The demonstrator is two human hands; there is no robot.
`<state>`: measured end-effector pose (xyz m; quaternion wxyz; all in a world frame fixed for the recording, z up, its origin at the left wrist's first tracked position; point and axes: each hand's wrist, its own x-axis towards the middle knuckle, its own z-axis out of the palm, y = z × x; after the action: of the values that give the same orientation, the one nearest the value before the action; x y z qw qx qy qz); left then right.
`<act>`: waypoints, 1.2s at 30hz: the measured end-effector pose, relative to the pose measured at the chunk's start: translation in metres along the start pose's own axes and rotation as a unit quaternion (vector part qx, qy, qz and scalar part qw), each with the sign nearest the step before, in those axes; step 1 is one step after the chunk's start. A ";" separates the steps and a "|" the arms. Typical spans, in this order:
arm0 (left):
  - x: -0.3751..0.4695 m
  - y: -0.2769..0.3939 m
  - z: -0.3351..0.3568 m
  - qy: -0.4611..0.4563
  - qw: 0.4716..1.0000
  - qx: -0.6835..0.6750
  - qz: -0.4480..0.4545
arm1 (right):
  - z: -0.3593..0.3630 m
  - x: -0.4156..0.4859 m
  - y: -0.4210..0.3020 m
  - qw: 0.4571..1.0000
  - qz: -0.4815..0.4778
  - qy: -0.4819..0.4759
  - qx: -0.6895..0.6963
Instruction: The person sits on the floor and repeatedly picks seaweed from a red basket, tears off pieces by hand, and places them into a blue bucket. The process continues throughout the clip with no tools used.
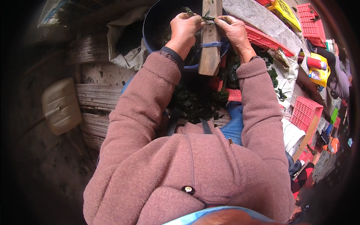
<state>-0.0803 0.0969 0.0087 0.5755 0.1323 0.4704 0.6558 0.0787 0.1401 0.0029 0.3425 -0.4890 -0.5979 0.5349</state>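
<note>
My left hand (185,29) pinches one end of a dark green strip, likely seaweed (208,18), above a wooden board (211,33). On the board's other side, my right hand (234,29) pinches the strip's other end between thumb and fingers. The strip lies across the board's face. Blue cord (211,44) is wound around the board below it. Under the board stands a large dark tub with a blue rim (146,42), and wet dark material shows inside it. More dark green leafy strips (194,101) lie in a heap below the tub.
A pale sack (132,57) is left of the tub, above wooden planks (95,95) and a beige plastic shovel blade (62,106). Right are red plastic crates (305,112), a white bucket (291,135), a yellow bag (319,70) and a concrete ledge (253,17). Other people sit at the far right.
</note>
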 end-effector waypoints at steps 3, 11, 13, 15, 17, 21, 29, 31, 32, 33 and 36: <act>0.001 -0.002 0.000 0.009 1.000 0.001 -0.004 | 0.003 -0.003 0.003 0.999 0.013 0.030 0.008; 0.008 -0.006 -0.005 0.012 1.000 -0.006 -0.003 | 0.007 0.005 0.014 0.994 -0.048 0.093 -0.020; 0.014 0.006 -0.011 0.019 0.999 -0.032 0.022 | -0.002 0.003 0.016 0.982 0.029 0.188 0.008; 0.010 0.017 -0.013 -0.005 0.998 -0.038 0.041 | -0.013 -0.003 0.015 0.982 0.062 0.163 0.070; -0.006 0.019 -0.009 -0.101 0.991 0.013 0.081 | -0.022 -0.010 0.010 0.977 0.042 0.080 0.192; -0.058 0.011 0.003 -0.282 0.904 0.301 0.113 | -0.047 -0.030 -0.016 0.930 0.102 0.066 0.347; -0.079 -0.007 0.017 -0.297 0.861 0.378 0.166 | -0.039 -0.077 -0.046 0.989 0.001 -0.028 0.145; -0.074 -0.008 0.015 -0.261 0.884 0.376 0.095 | -0.028 -0.080 -0.045 0.996 -0.041 -0.006 0.081; -0.073 -0.008 0.015 -0.238 0.894 0.364 0.111 | -0.025 -0.081 -0.045 0.997 -0.046 -0.009 0.056; -0.072 -0.008 0.016 -0.209 0.899 0.375 0.090 | -0.022 -0.082 -0.045 0.999 -0.040 0.000 0.027; -0.072 -0.003 0.014 -0.191 0.950 0.241 0.054 | -0.012 -0.087 -0.044 0.994 -0.103 -0.014 -0.024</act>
<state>-0.0462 0.0395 0.0402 0.5691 0.4151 0.4880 0.5155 0.1053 0.0636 0.0581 0.3754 -0.4249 -0.6630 0.4889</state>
